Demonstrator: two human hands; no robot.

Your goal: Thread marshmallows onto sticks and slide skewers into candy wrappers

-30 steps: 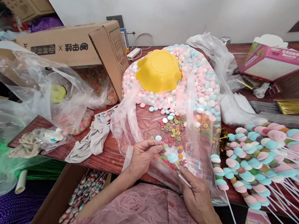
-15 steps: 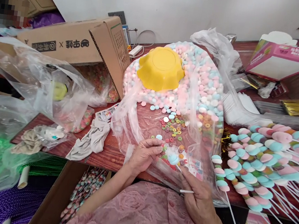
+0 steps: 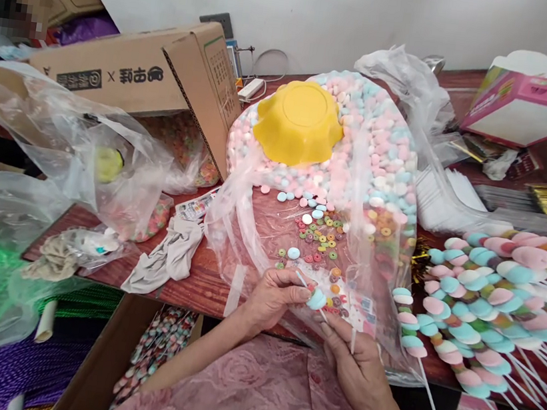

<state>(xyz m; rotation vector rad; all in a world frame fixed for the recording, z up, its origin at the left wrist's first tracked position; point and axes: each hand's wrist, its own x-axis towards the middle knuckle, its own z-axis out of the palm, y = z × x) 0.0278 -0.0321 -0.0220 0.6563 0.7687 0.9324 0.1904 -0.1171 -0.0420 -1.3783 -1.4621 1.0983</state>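
My right hand is closed on a thin white stick, which slants up to the left. A pale blue marshmallow is threaded on that stick. Against it sits a small reddish-green ring candy, pinched by the fingertips of my left hand and partly hidden by them. The stick's tip pokes out past these fingers. Another white stick piece juts up from my right fingers. Just beyond my hands, loose ring candies and several marshmallows lie on clear plastic.
A yellow wavy-edged bowl lies upside down on a big bag of marshmallows. Finished marshmallow skewers are piled at right. Left stand a cardboard box and plastic bags; a grey cloth hangs over the table edge.
My left fingers have come down and right onto the stick, with its tip now past them and a ring candy beside the blue marshmallow. The spare stick piece has swung from level to upright.
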